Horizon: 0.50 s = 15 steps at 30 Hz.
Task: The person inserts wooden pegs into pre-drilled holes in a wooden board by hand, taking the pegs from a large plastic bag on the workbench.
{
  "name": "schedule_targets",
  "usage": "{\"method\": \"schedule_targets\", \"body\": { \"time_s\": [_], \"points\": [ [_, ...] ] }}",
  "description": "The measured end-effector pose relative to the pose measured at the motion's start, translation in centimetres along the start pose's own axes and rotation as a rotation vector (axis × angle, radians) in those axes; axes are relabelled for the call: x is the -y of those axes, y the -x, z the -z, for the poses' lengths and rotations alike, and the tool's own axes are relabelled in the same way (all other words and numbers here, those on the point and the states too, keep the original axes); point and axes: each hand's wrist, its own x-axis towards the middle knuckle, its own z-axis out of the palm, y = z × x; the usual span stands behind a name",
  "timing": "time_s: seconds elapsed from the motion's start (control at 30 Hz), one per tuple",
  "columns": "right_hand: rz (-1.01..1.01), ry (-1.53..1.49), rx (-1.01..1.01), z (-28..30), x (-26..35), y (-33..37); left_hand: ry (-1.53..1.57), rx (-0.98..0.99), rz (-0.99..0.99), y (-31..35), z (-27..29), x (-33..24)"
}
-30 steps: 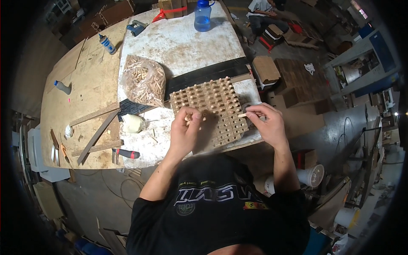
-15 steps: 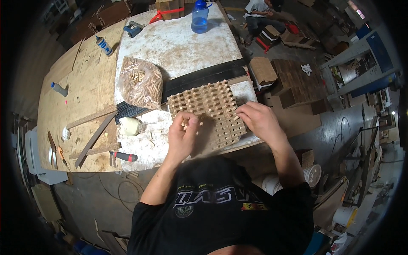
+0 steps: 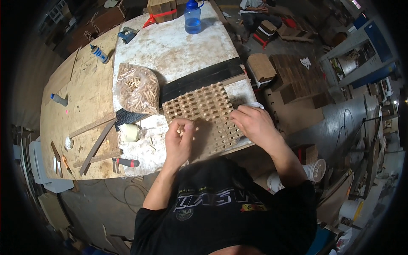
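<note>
A square wooden board (image 3: 214, 131) drilled with rows of holes lies before me at the table's near edge. Short wooden dowels (image 3: 193, 102) stand upright in its far rows, while holes in the near right part are bare. My left hand (image 3: 179, 140) is curled over the board's left side, with several loose dowels (image 3: 180, 129) showing between the fingers. At the right edge of the board, my right hand (image 3: 250, 121) pinches at the row there, on what looks like a dowel mostly covered by the fingertips. A clear plastic bag (image 3: 138, 89) full of dowels lies beyond my left hand.
On the white-topped table (image 3: 170, 51) are a blue water bottle (image 3: 192, 19), a nail gun (image 3: 127, 35), a glue bottle (image 3: 100, 54), a cream-coloured container (image 3: 129, 132) and a red-and-black handle (image 3: 127, 162). Stacked wooden panels (image 3: 293, 74) stand right. Another person (image 3: 255, 10) sits farther off.
The view has shifted slightly. My right fingertips have come down closer to the board's right-hand row. My left hand stays curled around its dowels.
</note>
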Motion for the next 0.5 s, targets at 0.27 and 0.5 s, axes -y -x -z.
{"method": "schedule_targets", "body": {
  "time_s": [0.27, 0.5],
  "points": [
    [-0.04, 0.12, 0.042, -1.3, 0.5, -0.2, -0.021, 0.06, -0.065, -0.1, -0.1, 0.5],
    [-0.221, -0.175, 0.046, -0.4, 1.0, -0.3, -0.105, 0.113, 0.047, -0.4, 0.0, 0.2]
  ]
}}
